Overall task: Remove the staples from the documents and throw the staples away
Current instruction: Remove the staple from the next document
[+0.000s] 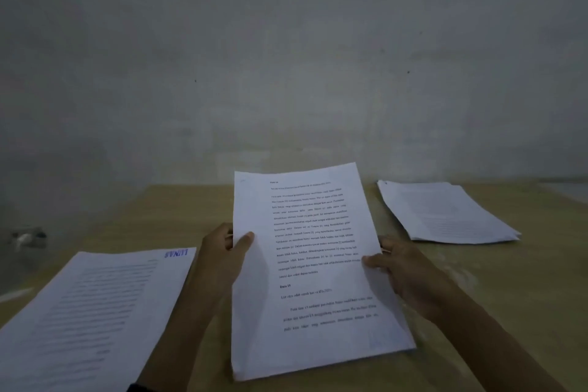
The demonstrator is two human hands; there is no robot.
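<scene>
You hold the document in the middle of the view, printed face toward you and its text the right way up, the top leaning away from you. It is a sheaf of several sheets, as the layered lower edge shows; whether that edge touches the wooden desk cannot be told. Your left grip pinches the document's left edge about halfway up, thumb flat on the printed face and fingers curled behind the sheets. Your right grip pinches the right edge slightly lower, thumb laid on the margin and fingers behind the paper. A faint mark sits in the document's top left corner, too blurred to say if it is a staple. Left of the document, just past your left wrist, the stamped stack lies flat on the desk, its blue stamp upside down to you at the corner nearest the document. Right of the document and further back, well apart from it, the fanned stack lies flat with its sheets slightly splayed. A tiny dark speck marks its far left corner. Behind the document rises a grey wall, and far to its left, off the desk, sits a blurred pale thing.
</scene>
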